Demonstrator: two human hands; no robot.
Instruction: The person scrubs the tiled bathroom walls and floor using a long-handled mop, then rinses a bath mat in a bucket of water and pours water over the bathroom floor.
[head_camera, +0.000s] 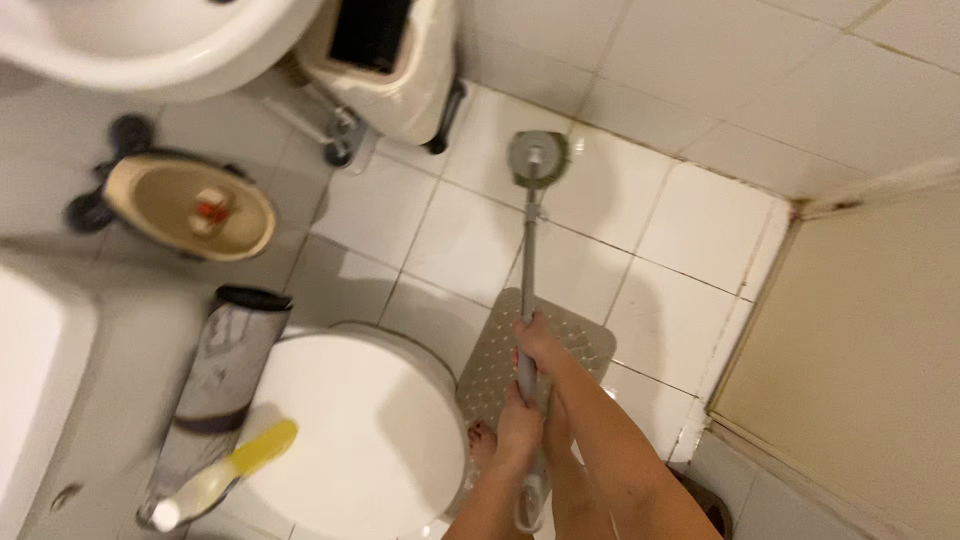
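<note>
Below, seen from head height, a small white-tiled bathroom floor (690, 250) is shown. A long-handled scrub brush (529, 250) is held in both hands, its grey pole running straight away from the body and its round head (538, 158) pressed flat on a tile near the far wall. The right hand (537, 345) is closed around the pole higher up, the left hand (520, 430) is closed around it lower down, near the handle's end; the two grips are stacked, which seems to give leverage for pushing the head across the floor. A bare foot (482, 445) is partly seen beneath the hands, beside a grey perforated mat (570, 345) laid in front of the toilet. The toilet (360, 430), lid shut, is at lower left, with a yellow-and-white bottle (225, 475) lying at its edge and a grey brush holder (225, 360) leaning just beside it. Farther left a beige oval object (190, 205) with dark wheels or knobs rests on the floor. A beige bin (390, 60) stands against the far wall, under the rim of a white basin (150, 45). A beige door (860, 370) fills the right side
</note>
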